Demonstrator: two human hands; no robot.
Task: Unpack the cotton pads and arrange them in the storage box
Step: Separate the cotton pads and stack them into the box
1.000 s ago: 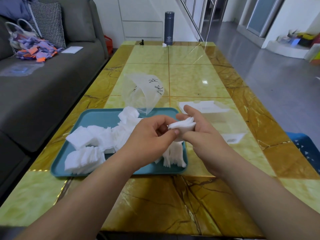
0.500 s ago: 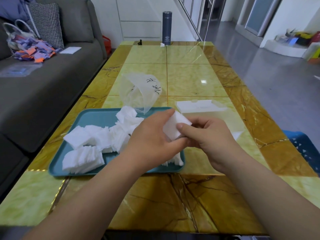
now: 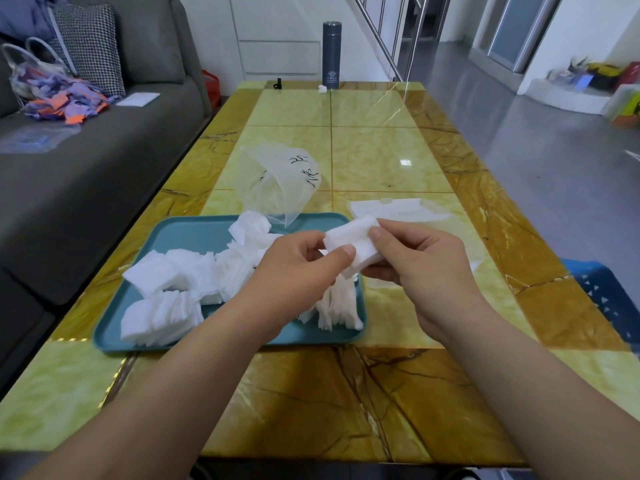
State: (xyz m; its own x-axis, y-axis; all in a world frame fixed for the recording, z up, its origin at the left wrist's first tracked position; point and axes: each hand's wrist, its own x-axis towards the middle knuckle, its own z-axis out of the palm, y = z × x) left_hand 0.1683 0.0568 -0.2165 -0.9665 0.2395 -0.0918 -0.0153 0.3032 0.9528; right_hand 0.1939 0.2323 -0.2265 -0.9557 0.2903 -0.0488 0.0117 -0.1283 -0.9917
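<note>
head view:
left hand (image 3: 294, 268): fingers curled, thumb pinching near edge of pad stack (image 3: 353, 242)
right hand (image 3: 419, 271): curled round same stack, thumb on top
pad stack: gripped between both hands, above right side of tray (image 3: 194, 233)
loose pads (image 3: 166, 292): heaped on tray, left of hands
storage box (image 3: 391, 207): clear, on table just right of tray, beyond right hand
plastic bag (image 3: 280, 181): at tray's far edge

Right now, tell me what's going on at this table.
A person is holding a small stack of cotton pads in both hands, the left hand and right hand pinching it above the right end of the teal tray. More loose pads lie heaped in the tray, with the opened plastic bag at its far edge. The clear storage box sits right of the tray; whether it holds pads yet is hard to tell.
</note>
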